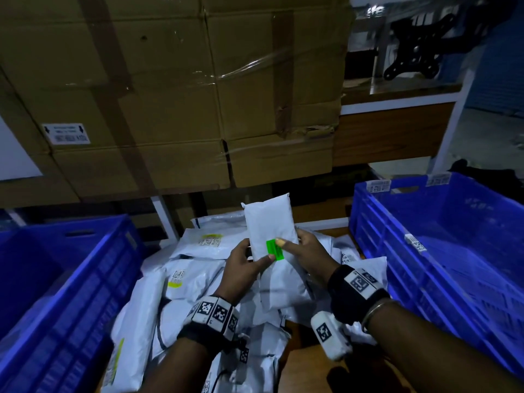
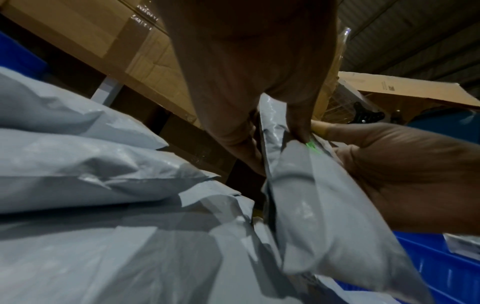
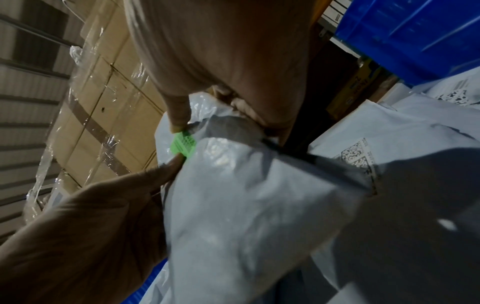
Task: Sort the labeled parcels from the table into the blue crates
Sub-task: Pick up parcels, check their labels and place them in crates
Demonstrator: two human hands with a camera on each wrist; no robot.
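Currently the white parcel [image 1: 268, 225] is held upright above the parcel pile [image 1: 181, 279], pinched at its lower edges by the left hand [image 1: 243, 268] and right hand [image 1: 309, 253], thumbs flanking the green label [image 1: 274, 250], best kept uncovered until read, then released to one hand.

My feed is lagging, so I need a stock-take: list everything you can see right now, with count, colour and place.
Held parcel: one, white, upright above the pile, in both hands.
Label: one, green, on the held parcel's front.
Pile: many parcels, white, on the table between the crates.
Left crate: one, blue, left of pile.
Right crate: one, blue, right of pile.
Boxes: several, brown, stacked behind.
Left hand: grips the parcel's left edge.
Right hand: grips its right edge.
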